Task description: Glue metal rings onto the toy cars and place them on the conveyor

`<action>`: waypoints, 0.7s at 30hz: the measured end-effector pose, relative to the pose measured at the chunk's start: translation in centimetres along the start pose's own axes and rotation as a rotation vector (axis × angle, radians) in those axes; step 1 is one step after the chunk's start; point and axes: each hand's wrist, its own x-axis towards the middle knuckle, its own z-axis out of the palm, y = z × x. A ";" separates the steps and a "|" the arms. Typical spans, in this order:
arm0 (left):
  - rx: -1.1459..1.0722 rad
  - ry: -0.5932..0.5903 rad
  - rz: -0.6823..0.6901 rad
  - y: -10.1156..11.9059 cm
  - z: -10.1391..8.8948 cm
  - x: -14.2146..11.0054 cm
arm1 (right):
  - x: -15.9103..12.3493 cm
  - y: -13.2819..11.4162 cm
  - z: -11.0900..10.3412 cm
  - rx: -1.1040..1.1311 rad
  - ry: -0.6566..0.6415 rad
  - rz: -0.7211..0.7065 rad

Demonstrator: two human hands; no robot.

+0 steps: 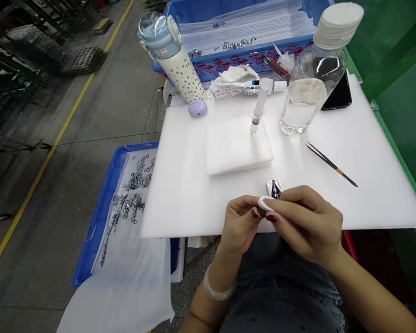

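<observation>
Over the near edge of the white board, in the head view, find left hand and right hand close together, fingertips meeting. Note a pinch from both on a curved white piece, with a small brown piece just beneath, partly hidden by fingers; exact nature of either not determinable. Just beyond the fingers, record a small black-and-white object, partly covered by the right hand.

Mid-board, log a white foam block lying flat, with a syringe leaning, tip down, at its right part. To the right, log black tweezers with a yellow band, lying flat; beyond them, a clear bottle of liquid, partly in front of a black phone.

Along the far side, list a capped tube, a purple case and a dotted bottle. Below board level at left, observe a blue tray with dark looped parts on white sheeting
</observation>
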 end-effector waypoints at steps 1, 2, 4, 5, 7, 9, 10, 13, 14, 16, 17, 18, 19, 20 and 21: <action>-0.001 0.006 0.001 0.0 0.0 -0.1 | 0.0 -0.1 0.2 -0.089 0.007 -0.052; -0.003 0.012 0.000 -0.1 0.0 -0.1 | 0.0 -0.2 0.2 -0.160 0.011 -0.104; -0.004 0.023 0.005 -0.1 0.1 -0.2 | 0.0 -0.4 -0.3 -0.219 -0.033 -0.186; -0.004 0.027 0.009 -0.1 0.1 -0.2 | 0.0 -0.5 -0.9 -0.215 -0.072 -0.203; -0.001 0.029 0.018 -0.1 0.1 -0.2 | 0.2 -0.6 -2.2 -0.208 -0.120 -0.179; 0.012 0.027 0.018 0.0 0.1 -0.1 | 0.4 -0.5 -3.3 -0.228 -0.078 -0.117; 0.021 0.026 0.015 0.0 0.1 -0.1 | 0.5 -0.5 -3.6 -0.233 -0.046 -0.094; 0.045 0.033 0.014 0.0 0.1 -0.1 | 0.6 -0.5 -2.9 -0.204 -0.058 -0.097; 0.049 0.038 0.016 0.0 0.0 -0.1 | 0.6 -0.5 -2.4 -0.195 -0.084 -0.118; 0.055 0.048 0.027 0.0 -0.1 -0.1 | 0.5 -0.6 -1.5 -0.196 -0.127 -0.167; 0.057 0.052 0.034 0.0 -0.1 -0.1 | 0.4 -0.7 -1.2 -0.202 -0.154 -0.188; 0.060 0.054 0.041 0.0 -0.1 -0.1 | 0.4 -0.7 -1.3 -0.203 -0.183 -0.210; 0.061 0.054 0.049 0.0 0.0 -0.1 | 0.4 -0.8 -1.7 -0.201 -0.211 -0.219; 0.060 0.052 0.054 0.0 0.0 -0.1 | 0.3 -0.7 -2.3 -0.198 -0.225 -0.205; 0.062 0.046 0.059 0.0 0.0 -0.1 | 0.2 -0.5 -3.1 -0.182 -0.215 -0.174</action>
